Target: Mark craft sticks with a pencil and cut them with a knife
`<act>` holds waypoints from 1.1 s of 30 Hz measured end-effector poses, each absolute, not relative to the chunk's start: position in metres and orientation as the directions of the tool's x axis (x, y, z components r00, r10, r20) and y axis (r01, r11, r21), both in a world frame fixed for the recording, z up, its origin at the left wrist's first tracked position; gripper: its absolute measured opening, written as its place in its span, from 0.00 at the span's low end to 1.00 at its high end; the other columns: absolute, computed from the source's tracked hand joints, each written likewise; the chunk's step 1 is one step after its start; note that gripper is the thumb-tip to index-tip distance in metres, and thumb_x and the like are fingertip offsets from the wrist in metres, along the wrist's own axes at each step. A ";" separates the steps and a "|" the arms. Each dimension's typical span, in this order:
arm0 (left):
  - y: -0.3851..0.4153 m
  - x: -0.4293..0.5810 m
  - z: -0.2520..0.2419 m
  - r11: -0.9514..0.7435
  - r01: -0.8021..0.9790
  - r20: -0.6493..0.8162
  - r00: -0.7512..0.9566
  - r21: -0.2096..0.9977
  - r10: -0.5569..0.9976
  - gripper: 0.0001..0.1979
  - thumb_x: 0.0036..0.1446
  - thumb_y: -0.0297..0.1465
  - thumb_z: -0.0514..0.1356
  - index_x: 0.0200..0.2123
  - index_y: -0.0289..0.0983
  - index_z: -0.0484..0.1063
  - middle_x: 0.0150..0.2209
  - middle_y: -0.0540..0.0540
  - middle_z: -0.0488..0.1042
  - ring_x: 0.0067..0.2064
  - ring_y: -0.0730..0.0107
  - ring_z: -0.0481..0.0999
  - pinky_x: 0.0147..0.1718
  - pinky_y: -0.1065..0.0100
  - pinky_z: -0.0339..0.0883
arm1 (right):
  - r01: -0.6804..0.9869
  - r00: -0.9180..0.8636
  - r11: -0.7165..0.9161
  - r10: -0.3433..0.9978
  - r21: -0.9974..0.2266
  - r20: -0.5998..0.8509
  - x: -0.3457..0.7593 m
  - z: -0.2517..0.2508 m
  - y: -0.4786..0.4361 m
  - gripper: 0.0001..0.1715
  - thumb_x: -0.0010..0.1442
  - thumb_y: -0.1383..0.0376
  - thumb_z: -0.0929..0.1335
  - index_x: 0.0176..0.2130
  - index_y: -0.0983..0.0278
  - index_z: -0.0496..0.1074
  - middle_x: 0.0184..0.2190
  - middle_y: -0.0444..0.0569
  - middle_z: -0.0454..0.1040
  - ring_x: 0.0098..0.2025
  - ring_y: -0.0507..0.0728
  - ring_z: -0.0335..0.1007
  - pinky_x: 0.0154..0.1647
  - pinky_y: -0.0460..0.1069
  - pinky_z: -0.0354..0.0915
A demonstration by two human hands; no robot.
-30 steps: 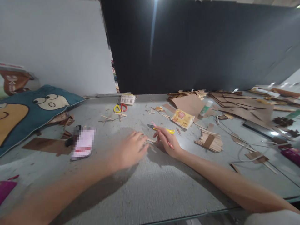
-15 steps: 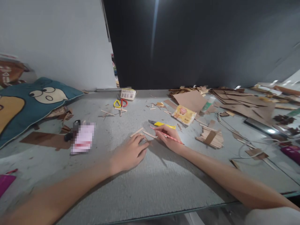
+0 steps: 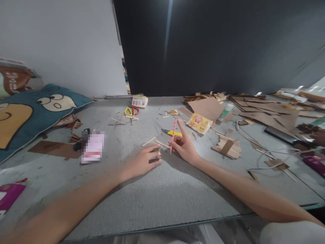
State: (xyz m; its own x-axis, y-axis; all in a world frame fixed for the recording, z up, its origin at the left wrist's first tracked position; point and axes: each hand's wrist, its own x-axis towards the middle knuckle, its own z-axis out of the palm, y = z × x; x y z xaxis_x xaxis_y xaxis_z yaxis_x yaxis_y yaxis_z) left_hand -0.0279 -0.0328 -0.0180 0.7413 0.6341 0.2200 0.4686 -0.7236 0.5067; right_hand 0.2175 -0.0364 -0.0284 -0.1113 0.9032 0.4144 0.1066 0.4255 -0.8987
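Note:
My right hand (image 3: 185, 146) grips a pink pencil (image 3: 173, 135), held nearly upright with its tip down near a thin wooden stick (image 3: 162, 144) on the grey table (image 3: 162, 196). The index finger sticks out past the pencil. My left hand (image 3: 142, 161) rests on the table with curled fingers pressing a short wooden stick (image 3: 158, 151) flat. Another loose stick (image 3: 149, 141) lies just beyond the left hand. A yellow utility knife (image 3: 175, 133) lies behind the pencil.
A pile of wooden sticks (image 3: 227, 149) sits right of my right hand. Cardboard sheets (image 3: 264, 113), a glue stick (image 3: 224, 113) and a yellow packet (image 3: 199, 123) lie farther back. Scissors (image 3: 131, 111) are at the back centre. A blue cushion (image 3: 33, 115) fills the left side.
My right hand has swung the pencil from lying low across the hand to nearly upright. My left hand has settled onto a short stick and pressed it down.

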 end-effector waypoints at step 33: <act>-0.034 -0.025 -0.018 -0.554 0.552 0.169 0.597 0.623 0.784 0.33 0.56 0.39 0.71 0.63 0.45 0.69 0.67 0.39 0.71 0.70 0.48 0.68 0.67 0.45 0.63 | 0.124 -0.325 0.289 0.916 -0.949 0.236 0.216 -0.024 -0.045 0.22 0.59 0.47 0.77 0.33 0.63 0.78 0.23 0.46 0.78 0.21 0.52 0.70 0.20 0.47 0.63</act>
